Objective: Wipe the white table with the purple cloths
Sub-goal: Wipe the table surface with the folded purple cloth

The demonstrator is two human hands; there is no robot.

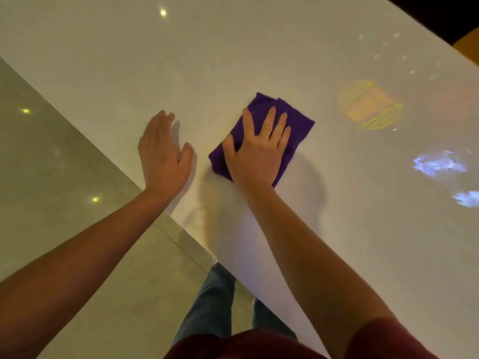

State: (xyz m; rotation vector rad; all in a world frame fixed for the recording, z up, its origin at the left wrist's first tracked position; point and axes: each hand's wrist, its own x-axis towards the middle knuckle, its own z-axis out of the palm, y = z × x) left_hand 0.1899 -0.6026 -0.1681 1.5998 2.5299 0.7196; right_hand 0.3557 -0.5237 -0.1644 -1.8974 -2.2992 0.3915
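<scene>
A: Working from nearest outward, what did you count?

B: One person, seen from above: a dark red sleeve point(383, 340) at the bottom edge, jeans-clad legs point(210, 304) below the surface's rim, and two bare forearms reaching out. Two hands, one purple cloth point(298, 123), one white surface point(259, 60). The task spoke of cloths, but only one showed.

A: And each grip?

B: The left hand point(162, 156) had its fingers straight and close together, thumb apart, holding nothing. It sat near the surface's left edge; whether the palm touched the top or hovered just above it, I could not tell. The right hand point(256, 149) lay flat with fingers spread, palm pressing down on the cloth, not pinching it.

A: Where was the cloth?

B: Folded into a rough rectangle on the surface, under the right hand, just right of the left hand and apart from it. Its far corner stuck out beyond the fingertips.

A: Anything hard to make out?

B: The cloth's middle was hidden by the hand. Farther out, the glossy top carried a blurred yellowish reflection point(369, 104) and bluish-white reflections point(438, 164) I could not identify. To the left lay pale tiled floor point(51, 164). The surface was cut off at the frame edges.
</scene>
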